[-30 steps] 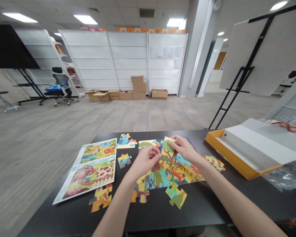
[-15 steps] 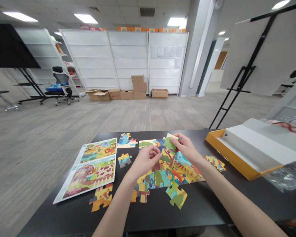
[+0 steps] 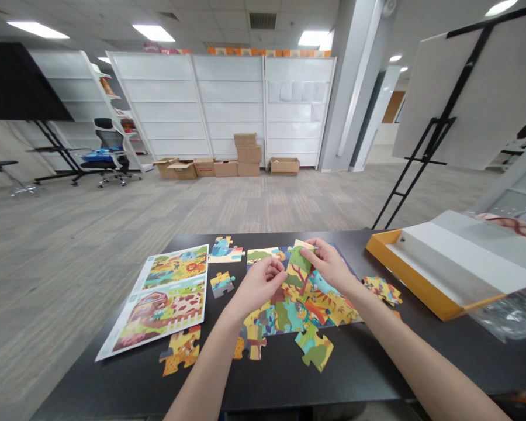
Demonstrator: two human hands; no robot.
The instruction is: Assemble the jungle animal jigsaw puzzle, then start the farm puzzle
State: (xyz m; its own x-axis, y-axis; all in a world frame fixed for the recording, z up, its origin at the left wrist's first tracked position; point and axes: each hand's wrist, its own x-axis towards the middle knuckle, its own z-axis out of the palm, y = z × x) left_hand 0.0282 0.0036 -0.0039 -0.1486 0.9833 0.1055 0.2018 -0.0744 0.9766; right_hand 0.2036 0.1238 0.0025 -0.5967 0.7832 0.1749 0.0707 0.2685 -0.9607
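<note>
Green and cream, a jigsaw piece (image 3: 297, 257) was pinched in your right hand (image 3: 332, 268) at twelve o'clock, over the puzzle (image 3: 332, 304); your left hand (image 3: 256, 286) curled at eight o'clock from it, any grip impossible to tell. A yellow box (image 3: 408, 281) lay at three.

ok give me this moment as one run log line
right hand: grips green piece; left hand: over puzzle, grip unclear; loose pieces: around puzzle; sheet: left of puzzle; box: open, right of puzzle
</note>
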